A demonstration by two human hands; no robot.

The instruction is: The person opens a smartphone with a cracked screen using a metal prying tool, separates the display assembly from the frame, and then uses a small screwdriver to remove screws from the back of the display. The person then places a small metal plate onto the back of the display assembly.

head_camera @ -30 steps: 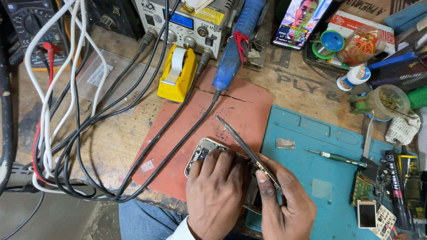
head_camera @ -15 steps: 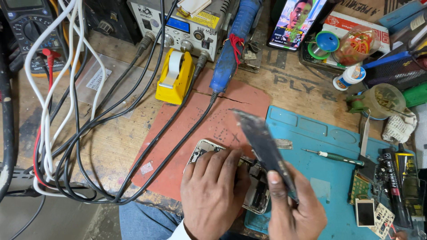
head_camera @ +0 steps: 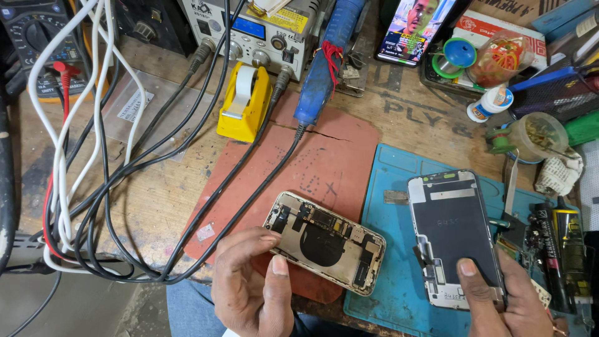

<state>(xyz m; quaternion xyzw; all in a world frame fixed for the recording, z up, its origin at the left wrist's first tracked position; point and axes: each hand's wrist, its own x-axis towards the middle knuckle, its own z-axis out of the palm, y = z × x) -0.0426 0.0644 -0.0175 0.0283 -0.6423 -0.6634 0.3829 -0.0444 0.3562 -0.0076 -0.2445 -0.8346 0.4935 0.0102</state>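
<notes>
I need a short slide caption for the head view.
Left hand steadies opened phone body; right hand holds detached screen.

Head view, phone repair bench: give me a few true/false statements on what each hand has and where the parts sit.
1. The left hand touches the opened phone body. True.
2. The phone body lies wholly on the blue mat. False: it lies mostly on the red mat, its right end near the blue one.
3. The right hand holds the detached screen panel over the blue mat. True.
4. The screen panel is joined to the phone body. False: the two lie apart, with a gap between them.
5. The yellow tape dispenser stands between the two hands. False: it stands further up the bench, by the cables.
</notes>
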